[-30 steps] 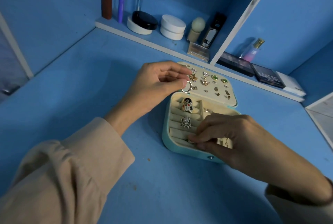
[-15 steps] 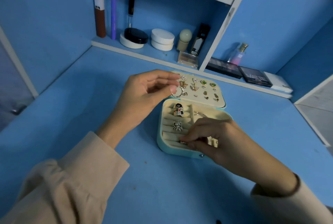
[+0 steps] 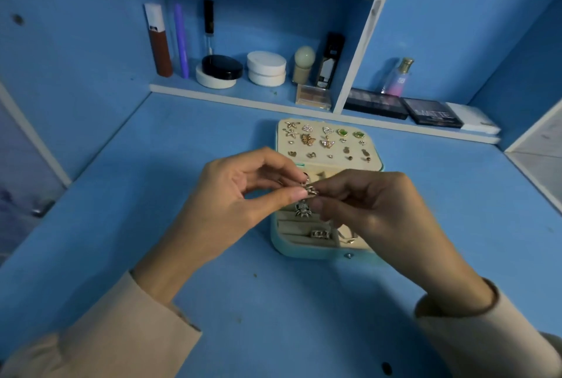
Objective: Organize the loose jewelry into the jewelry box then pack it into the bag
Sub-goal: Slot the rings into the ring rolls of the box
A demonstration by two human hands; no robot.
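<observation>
— Where's the box?
— On the blue desk top (image 3: 273, 301), centre frame: an open mint-green jewelry box with cream lining (image 3: 286, 248), small gold earrings (image 3: 327, 142) pinned in its laid-back upper half.
— And the hands?
— The left hand (image 3: 231, 204) and right hand (image 3: 374, 210) meet just above the box, fingertips curled in, both pinching one small gold chain-link ring (image 3: 310, 189).

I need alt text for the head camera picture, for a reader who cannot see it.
A left hand and a right hand pinch one small piece of jewelry together above an open jewelry box on a blue desk. Earrings fill its lid, rings sit in its slots; cosmetics stand on a shelf behind.
</observation>
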